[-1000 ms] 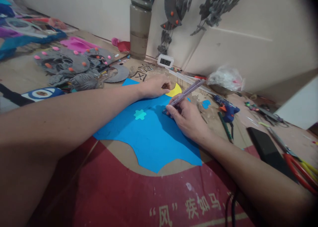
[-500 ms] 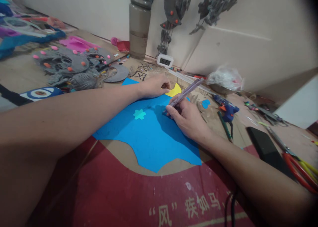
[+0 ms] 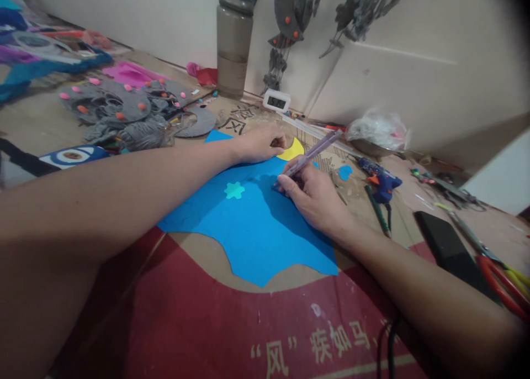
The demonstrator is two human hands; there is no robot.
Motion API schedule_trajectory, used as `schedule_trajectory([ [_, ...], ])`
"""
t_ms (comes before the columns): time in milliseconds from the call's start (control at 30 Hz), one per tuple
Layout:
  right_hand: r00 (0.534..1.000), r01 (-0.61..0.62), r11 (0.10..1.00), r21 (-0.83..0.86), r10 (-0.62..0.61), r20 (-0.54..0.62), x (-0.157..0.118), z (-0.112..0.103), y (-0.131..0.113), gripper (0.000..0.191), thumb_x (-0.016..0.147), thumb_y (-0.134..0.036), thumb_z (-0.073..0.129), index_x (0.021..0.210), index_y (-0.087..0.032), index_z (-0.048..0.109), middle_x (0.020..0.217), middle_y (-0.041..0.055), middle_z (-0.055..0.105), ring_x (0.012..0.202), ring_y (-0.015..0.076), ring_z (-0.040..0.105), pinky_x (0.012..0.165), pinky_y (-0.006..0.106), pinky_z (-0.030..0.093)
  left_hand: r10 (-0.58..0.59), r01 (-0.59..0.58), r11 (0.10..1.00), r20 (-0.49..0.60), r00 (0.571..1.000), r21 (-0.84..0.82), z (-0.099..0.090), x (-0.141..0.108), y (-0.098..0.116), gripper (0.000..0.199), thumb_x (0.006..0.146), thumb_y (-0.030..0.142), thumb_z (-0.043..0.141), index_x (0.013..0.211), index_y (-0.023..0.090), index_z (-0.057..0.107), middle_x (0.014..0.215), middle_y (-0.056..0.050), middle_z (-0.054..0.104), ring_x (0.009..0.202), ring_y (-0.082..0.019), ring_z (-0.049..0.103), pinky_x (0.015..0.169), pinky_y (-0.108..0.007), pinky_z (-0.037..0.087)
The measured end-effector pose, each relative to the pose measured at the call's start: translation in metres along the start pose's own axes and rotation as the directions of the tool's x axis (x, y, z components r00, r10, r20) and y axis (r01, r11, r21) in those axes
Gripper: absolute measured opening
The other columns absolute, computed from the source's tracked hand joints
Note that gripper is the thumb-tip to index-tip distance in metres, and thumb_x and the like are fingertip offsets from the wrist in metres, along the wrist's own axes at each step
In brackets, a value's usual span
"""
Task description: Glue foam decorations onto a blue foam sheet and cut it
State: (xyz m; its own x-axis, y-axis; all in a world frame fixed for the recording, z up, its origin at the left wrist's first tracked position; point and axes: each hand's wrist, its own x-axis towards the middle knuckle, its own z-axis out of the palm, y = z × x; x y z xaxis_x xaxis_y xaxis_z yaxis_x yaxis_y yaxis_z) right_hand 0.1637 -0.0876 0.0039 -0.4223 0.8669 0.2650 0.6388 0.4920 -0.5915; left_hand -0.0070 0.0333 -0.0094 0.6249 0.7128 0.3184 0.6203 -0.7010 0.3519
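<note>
Pen (image 3: 321, 146), slim, translucent purple barrel: pinched between thumb and fingers of the right hand (image 3: 317, 194), over the right part of the blue sheet (image 3: 248, 230). Barrel slants, lower end down at the sheet, upper end rising beyond its far right edge. Tip contact with the sheet: cannot tell.

Yellow crescent (image 3: 295, 150), flat and smooth: at the far edge of the blue sheet, beside the fingertips of the left hand (image 3: 260, 141). Left fingers bent and bunched; whether they pinch the crescent or only press down, cannot tell.

Blue sheet: thin, matte, flat; near edge cut in scallops with pointed corners. Pale green flower shape (image 3: 234, 190), lobed, lies on it, left of the pen. Beneath the sheet, printed cardboard (image 3: 199, 318), brown and red. Right of the sheet: dark green pencil (image 3: 377, 210) and blue plastic glue gun (image 3: 385, 188). Beyond it, to the left: grey crescent (image 3: 199, 124), felt-like texture.
</note>
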Motion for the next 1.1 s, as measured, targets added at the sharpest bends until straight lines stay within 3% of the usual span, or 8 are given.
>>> schedule_trajectory([
  [400,1.000,0.006,1.000,0.021,-0.006,0.016,-0.0012,-0.0023,-0.0010,0.016,0.095,-0.034,0.054,0.090,-0.019,0.057,0.081,0.0048,0.072,0.075,0.0202,0.066,0.072,0.034,0.048,0.006,-0.006,1.000,-0.005,1.000,-0.012,0.0007,0.0005,0.0003,0.017,0.085,0.020,0.058,0.090,0.014,0.073,0.092,-0.007,0.072,0.084,-0.018,0.061,0.071,-0.030,0.041],
  [1100,0.999,0.008,1.000,0.003,-0.008,0.034,-0.0039,-0.0042,-0.0021,0.018,0.095,-0.036,0.053,0.089,-0.020,0.056,0.082,0.0045,0.071,0.076,0.0203,0.065,0.073,0.035,0.047,-0.021,0.021,0.999,0.005,1.000,-0.024,-0.0005,-0.0008,0.0010,0.013,0.088,0.022,0.059,0.093,0.018,0.070,0.098,-0.005,0.071,0.090,-0.017,0.058,0.077,-0.032,0.043],
])
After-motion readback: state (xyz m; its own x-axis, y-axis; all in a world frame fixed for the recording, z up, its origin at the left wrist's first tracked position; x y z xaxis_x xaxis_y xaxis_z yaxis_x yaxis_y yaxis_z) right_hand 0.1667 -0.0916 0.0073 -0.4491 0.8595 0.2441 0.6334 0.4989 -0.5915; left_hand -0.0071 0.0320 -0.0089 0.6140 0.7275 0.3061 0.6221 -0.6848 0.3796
